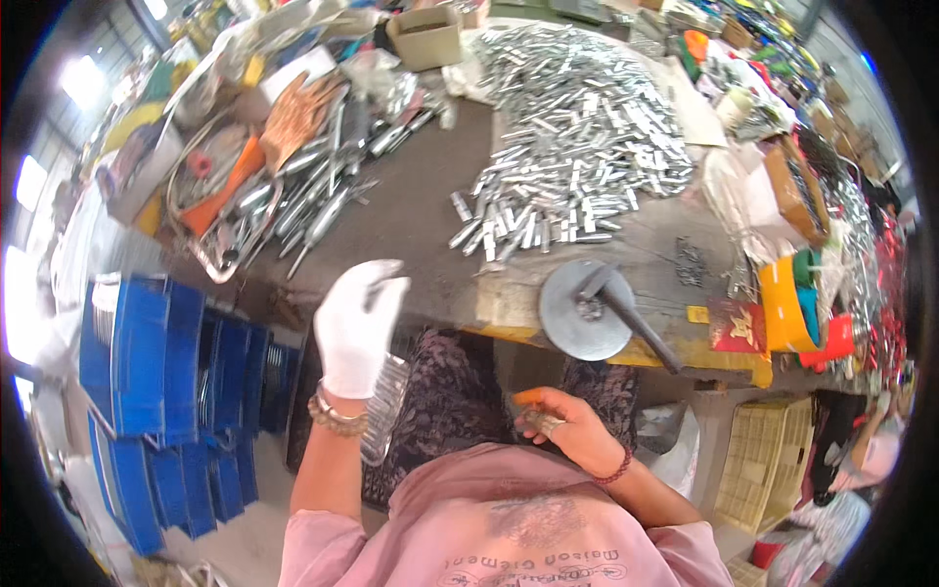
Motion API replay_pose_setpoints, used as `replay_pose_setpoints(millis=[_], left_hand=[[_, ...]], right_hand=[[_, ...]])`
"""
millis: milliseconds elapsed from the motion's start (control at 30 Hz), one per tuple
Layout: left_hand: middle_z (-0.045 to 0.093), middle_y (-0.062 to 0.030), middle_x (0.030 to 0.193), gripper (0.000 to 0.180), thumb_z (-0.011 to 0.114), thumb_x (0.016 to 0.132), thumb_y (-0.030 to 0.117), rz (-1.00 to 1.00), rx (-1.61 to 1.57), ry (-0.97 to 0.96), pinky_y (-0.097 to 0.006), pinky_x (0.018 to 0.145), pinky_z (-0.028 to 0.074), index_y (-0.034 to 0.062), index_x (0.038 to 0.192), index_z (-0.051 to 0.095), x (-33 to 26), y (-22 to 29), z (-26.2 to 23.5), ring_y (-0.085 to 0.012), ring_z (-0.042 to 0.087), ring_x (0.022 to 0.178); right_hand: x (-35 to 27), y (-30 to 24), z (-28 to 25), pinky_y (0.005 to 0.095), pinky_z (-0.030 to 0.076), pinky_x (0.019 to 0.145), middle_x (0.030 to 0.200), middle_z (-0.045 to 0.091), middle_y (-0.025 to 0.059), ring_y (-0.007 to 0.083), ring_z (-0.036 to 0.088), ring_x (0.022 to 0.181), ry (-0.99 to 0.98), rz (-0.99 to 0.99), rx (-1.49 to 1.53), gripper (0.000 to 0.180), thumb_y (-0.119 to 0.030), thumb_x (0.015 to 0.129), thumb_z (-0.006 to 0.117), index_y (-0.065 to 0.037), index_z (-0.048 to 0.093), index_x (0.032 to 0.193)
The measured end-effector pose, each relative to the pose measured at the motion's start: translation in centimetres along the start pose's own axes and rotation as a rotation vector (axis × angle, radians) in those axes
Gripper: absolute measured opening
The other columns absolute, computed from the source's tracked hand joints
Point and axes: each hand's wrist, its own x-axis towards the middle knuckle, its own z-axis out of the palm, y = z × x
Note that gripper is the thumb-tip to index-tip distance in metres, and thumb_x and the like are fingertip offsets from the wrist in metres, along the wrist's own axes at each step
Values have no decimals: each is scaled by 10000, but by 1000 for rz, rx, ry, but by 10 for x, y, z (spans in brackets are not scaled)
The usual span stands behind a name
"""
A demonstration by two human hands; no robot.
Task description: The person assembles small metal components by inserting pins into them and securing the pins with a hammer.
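Observation:
My left hand (354,333), in a white glove, is raised at the table's front edge. Its fingers are bent, with a gap to the thumb and nothing visible between them. My bare right hand (567,426) is held low in front of my body, its fingers curled around something small that I cannot make out; the index finger looks orange. Ahead of the right hand, a round grey metal disc (577,328) with a dark lever handle (636,323) sits at the table's edge. Beyond it spreads a large pile of small silvery metal pieces (587,147).
Longer metal rods (318,201) and an orange glove (298,117) lie at the table's left. Blue bins (147,362) are stacked at lower left. A clear ridged plastic tray (386,411) is beside my left wrist. A yellow crate (768,460) stands at right.

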Motion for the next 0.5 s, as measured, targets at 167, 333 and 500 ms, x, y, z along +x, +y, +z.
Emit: replay_pose_setpoints(millis=[167, 333, 500], left_hand=[[752, -95, 1109, 418, 850, 936, 149, 332, 249, -244, -350, 847, 603, 98, 1339, 751, 32, 25, 89, -238, 759, 942], [769, -113, 1163, 476, 828, 946, 226, 472, 408, -201, -410, 913, 604, 109, 1395, 717, 40, 23, 130, -328, 750, 983], [738, -82, 1009, 512, 776, 969, 136, 111, 295, -326, -377, 826, 585, 78, 1468, 676, 41, 30, 134, -221, 715, 858]], right_hand=[[-25, -17, -13, 267, 575, 889, 1177, 749, 44, 99, 685, 994, 91, -47, 22, 466, 76, 1021, 567, -31, 667, 1463], [-42, -7, -32, 292, 577, 912, 1136, 746, 49, 102, 683, 997, 130, -179, 37, 438, 39, 1020, 619, -38, 685, 1446], [-86, -50, -55, 364, 591, 919, 1147, 784, 137, 224, 745, 1017, 355, -452, -380, 339, -98, 1018, 754, -47, 729, 1353]])
